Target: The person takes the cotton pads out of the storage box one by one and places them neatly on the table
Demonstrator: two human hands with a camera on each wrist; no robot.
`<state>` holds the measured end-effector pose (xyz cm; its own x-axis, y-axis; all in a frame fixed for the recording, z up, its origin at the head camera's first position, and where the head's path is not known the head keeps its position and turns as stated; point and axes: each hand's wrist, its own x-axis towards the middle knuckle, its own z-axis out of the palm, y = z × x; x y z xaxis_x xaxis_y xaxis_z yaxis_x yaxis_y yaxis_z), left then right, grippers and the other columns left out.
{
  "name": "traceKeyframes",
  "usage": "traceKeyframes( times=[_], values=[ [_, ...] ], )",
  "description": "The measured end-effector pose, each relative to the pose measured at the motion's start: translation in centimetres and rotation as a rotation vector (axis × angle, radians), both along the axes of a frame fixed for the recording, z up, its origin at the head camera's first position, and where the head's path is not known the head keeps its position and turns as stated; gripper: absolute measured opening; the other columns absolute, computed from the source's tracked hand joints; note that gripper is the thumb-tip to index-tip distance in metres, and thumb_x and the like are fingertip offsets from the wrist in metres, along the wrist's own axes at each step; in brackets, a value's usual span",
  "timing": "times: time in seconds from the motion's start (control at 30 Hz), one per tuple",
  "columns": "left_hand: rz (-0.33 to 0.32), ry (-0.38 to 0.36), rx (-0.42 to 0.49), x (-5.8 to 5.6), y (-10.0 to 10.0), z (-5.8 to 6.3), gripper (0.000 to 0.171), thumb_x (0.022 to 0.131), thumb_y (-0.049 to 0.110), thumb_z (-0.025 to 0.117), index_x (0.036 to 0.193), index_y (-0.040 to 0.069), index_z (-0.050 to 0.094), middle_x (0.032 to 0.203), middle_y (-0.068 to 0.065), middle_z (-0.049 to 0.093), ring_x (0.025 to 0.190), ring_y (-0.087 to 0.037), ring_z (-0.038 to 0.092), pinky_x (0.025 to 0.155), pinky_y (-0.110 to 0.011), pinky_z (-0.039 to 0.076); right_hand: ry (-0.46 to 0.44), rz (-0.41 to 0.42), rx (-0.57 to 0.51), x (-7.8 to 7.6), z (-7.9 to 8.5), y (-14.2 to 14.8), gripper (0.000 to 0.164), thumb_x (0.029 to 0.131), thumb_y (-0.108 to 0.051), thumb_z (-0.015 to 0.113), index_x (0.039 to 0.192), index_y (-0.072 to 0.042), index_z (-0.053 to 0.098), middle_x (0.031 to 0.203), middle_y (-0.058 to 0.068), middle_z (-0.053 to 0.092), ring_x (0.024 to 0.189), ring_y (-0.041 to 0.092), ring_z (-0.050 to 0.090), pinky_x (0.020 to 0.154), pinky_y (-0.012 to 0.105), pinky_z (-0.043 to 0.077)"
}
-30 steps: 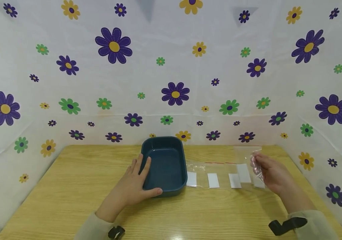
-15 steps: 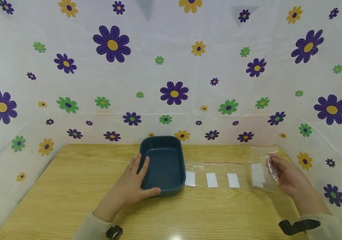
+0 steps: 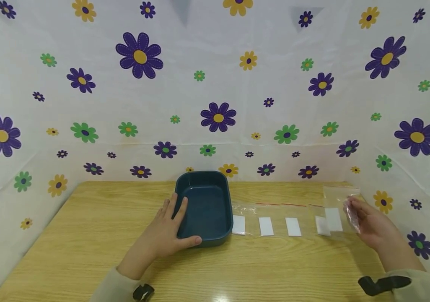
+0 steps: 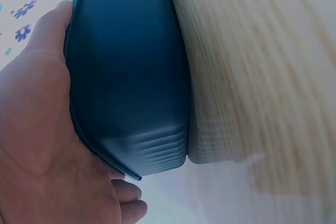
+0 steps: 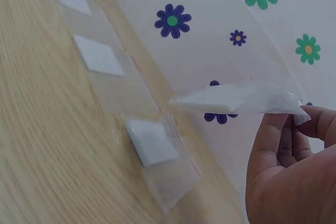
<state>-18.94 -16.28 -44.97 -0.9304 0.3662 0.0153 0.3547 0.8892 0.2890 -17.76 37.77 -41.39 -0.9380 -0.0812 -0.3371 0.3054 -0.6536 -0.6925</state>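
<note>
My left hand (image 3: 162, 235) lies at the left side of a dark blue rectangular plastic bin (image 3: 205, 209), fingers spread over its rim. In the left wrist view the bin's side wall (image 4: 131, 61) stands beside the palm. At the right, my right hand (image 3: 371, 224) pinches the edge of a clear zip-lock bag (image 3: 333, 219) with a white rectangular piece inside. The right wrist view shows this held bag (image 5: 231, 99) nearly edge-on, raised above the table, its edge between thumb and fingers. In the head view it partly overlaps another bag (image 3: 322, 225) lying on the table.
Several more clear bags with white pieces, among them one bag (image 3: 265, 226) and another bag (image 3: 293, 227), lie in a row right of the bin. The wood table (image 3: 271, 268) ends at a flower-patterned cloth backdrop (image 3: 185, 96) behind and at both sides.
My right hand has carried the held bag rightward over the row, uncovering the bag lying third from the bin and then part of the last one. My left hand stays on the bin.
</note>
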Motion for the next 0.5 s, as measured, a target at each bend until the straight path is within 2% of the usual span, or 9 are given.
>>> traceKeyframes(
  times=[0.13,0.27,0.5],
  values=[
    [-0.001,-0.008,0.005,0.0,0.0,0.0,0.12,0.076,0.089,0.048,0.162,0.016,0.009,0.167,-0.019,-0.003,0.151,-0.046,0.004,0.116,-0.064,0.023,-0.035,0.004,-0.032,-0.1,-0.5,0.6,0.027,0.104,-0.012,0.051,0.094,-0.011,0.076,0.093,0.002,0.072,0.087,0.011,0.07,0.085,0.02,0.056],
    [0.0,-0.001,-0.002,-0.1,-0.1,-0.2,0.12,0.076,0.09,0.048,0.162,0.017,0.009,0.167,-0.019,-0.003,0.151,-0.046,0.005,0.117,-0.063,0.022,-0.068,0.002,-0.009,-0.3,-0.9,1.2,0.026,0.104,-0.013,0.053,0.092,-0.012,0.076,0.091,0.001,0.073,0.085,0.011,0.07,0.083,0.021,0.056],
    [0.0,0.006,-0.002,-0.2,-0.1,-0.4,0.12,0.075,0.09,0.048,0.162,0.016,0.01,0.167,-0.019,-0.003,0.151,-0.046,0.006,0.117,-0.063,0.023,-0.092,0.023,0.122,-0.6,-1.4,2.6,0.027,0.104,-0.019,0.054,0.09,-0.017,0.077,0.089,-0.003,0.074,0.081,0.008,0.07,0.077,0.021,0.057]
  ],
)
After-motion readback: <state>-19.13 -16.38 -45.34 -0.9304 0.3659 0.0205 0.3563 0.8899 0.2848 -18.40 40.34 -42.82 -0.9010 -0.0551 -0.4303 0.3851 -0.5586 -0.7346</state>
